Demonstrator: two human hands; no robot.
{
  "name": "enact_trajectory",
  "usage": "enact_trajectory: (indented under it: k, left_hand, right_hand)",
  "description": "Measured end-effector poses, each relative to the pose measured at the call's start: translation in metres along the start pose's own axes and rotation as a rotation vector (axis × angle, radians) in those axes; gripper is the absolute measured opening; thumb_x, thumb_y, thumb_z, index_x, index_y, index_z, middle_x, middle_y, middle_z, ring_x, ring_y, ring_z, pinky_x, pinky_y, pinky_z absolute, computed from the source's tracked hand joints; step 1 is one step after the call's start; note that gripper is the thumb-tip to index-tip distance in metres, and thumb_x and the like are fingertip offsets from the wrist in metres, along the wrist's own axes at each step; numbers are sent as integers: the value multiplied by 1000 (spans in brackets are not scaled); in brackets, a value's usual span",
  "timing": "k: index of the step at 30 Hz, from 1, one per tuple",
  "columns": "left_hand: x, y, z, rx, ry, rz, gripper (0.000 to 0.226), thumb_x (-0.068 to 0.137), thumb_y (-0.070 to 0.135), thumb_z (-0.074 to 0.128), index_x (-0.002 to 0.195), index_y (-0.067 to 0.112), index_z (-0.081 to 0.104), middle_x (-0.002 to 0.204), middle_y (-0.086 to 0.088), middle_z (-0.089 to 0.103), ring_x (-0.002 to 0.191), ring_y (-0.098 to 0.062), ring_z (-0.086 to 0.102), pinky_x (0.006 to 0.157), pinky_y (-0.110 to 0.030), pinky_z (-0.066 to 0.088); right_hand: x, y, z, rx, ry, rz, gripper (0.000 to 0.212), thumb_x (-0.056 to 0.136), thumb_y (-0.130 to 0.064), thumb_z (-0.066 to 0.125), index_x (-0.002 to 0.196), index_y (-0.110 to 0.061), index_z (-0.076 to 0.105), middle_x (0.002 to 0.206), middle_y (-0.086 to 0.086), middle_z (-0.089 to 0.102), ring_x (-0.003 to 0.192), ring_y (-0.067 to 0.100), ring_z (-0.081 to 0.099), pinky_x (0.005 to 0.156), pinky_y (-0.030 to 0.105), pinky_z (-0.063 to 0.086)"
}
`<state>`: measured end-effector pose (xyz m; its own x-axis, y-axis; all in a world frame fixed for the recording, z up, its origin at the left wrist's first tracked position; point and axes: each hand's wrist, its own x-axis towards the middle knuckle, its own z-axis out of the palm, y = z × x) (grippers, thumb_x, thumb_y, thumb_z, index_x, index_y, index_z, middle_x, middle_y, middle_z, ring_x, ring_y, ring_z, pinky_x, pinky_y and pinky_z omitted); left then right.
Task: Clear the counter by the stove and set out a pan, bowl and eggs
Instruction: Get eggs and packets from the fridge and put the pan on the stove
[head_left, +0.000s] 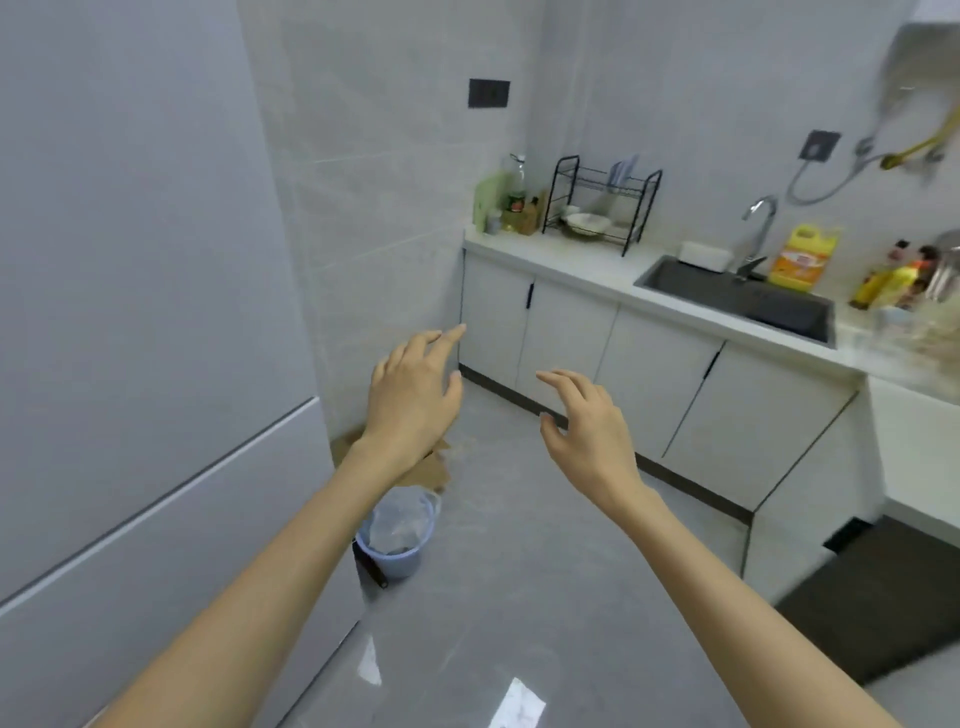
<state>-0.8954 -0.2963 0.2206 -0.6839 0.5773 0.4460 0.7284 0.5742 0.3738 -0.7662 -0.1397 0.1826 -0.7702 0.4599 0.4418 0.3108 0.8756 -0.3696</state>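
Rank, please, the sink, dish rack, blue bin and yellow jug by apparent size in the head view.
1. sink
2. dish rack and blue bin look alike; the bin is nearer the camera, so unranked.
3. yellow jug

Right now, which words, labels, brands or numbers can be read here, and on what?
No text can be read.
Yellow jug by the sink: orange label, print too blurred.
Clear bottle in the corner: red label, too small.
Bottles right of the sink: labels blurred.

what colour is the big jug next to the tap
Yellow with an orange label, seen in the head view: the detergent jug beside the faucet.
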Motion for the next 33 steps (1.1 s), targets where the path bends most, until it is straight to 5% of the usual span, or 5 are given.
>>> enact_trajectory:
  k: [22, 33]
  left_hand:
    - [-111, 459, 154, -449, -330, 781, 49, 96, 26, 47, 144, 26, 37, 134, -1, 52, 121, -20, 48, 97, -34, 41]
    - [-234, 625, 192, -614, -522, 1087, 48, 96, 27, 47, 143, 23, 39, 135, -1, 51, 119, -22, 50, 91, -33, 44]
  right_hand:
    - [-289, 258, -273, -291, 360, 730, 45, 92, -19, 53, 137, -24, 48, 140, -5, 47, 127, 18, 42, 103, 35, 40]
    - [-456, 304, -356, -408, 500, 1067, 44, 93, -21, 55, 136, -26, 48, 140, -10, 45, 122, 15, 42, 92, 23, 36]
